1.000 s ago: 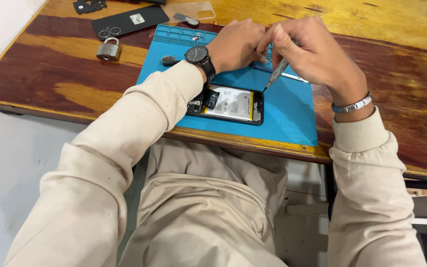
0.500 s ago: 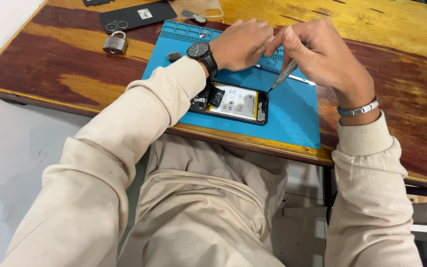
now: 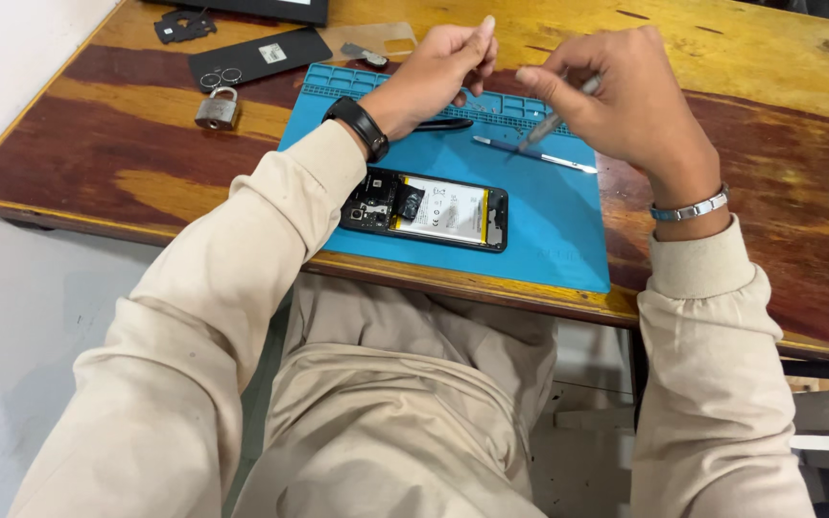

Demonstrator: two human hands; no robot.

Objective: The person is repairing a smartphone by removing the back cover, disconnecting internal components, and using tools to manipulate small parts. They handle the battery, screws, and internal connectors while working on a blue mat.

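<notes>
The right hand (image 3: 626, 105) keeps a narrow grip on a slim grey screwdriver (image 3: 556, 117), fingers pinched round its shaft with the tip angled down toward the blue mat (image 3: 549, 230); the left hand (image 3: 443, 67) is raised just beside that grip, thumb and fingers closed near each other, though whether they pinch some tiny part is too small to tell. Against the frames of a moment ago, both hands have drawn apart and lifted off the opened phone (image 3: 429, 206), which now lies fully uncovered below and nearer the body than the grip, back removed, its white and yellow battery showing. That suggests the tool has come away from the phone for the present, perhaps with something small taken up. Just under the grip lies a thin metal tool (image 3: 534, 154), and to its left black tweezers (image 3: 441, 124), both on the mat. Well off to the left of the grip, on the wooden worktop (image 3: 779, 86), sit a padlock (image 3: 216, 108) and a black back cover (image 3: 261, 56). Nothing stands between the grip and the phone.
</notes>
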